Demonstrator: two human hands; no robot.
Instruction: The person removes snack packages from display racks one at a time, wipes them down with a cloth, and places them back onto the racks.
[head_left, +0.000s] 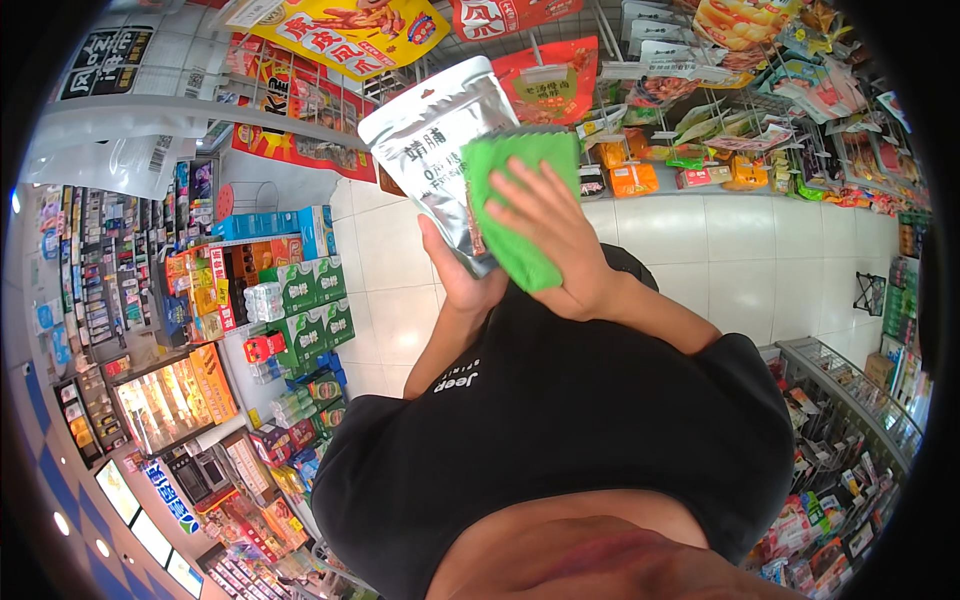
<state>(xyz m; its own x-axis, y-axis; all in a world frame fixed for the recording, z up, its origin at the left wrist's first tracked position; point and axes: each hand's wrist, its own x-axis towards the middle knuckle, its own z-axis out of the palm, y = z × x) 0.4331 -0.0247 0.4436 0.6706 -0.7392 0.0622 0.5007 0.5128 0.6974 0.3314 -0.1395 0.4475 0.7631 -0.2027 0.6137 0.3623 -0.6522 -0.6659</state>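
Observation:
My left hand grips the bottom corner of a silver foil snack pouch, its thumb up along the left edge. The pouch bears dark writing, has a hang hole near its top and tilts to the left. A green cloth with a dark edge lies over the pouch's right side. My right hand is spread flat on the cloth and presses it against the pouch. The pouch's lower right part is hidden by the cloth.
Racks of hanging snack bags stand ahead, with a red pouch and a yellow pouch close by. A shelf rail crosses the upper left. Green cartons are stacked at left. A wire-sided display bin stands at right.

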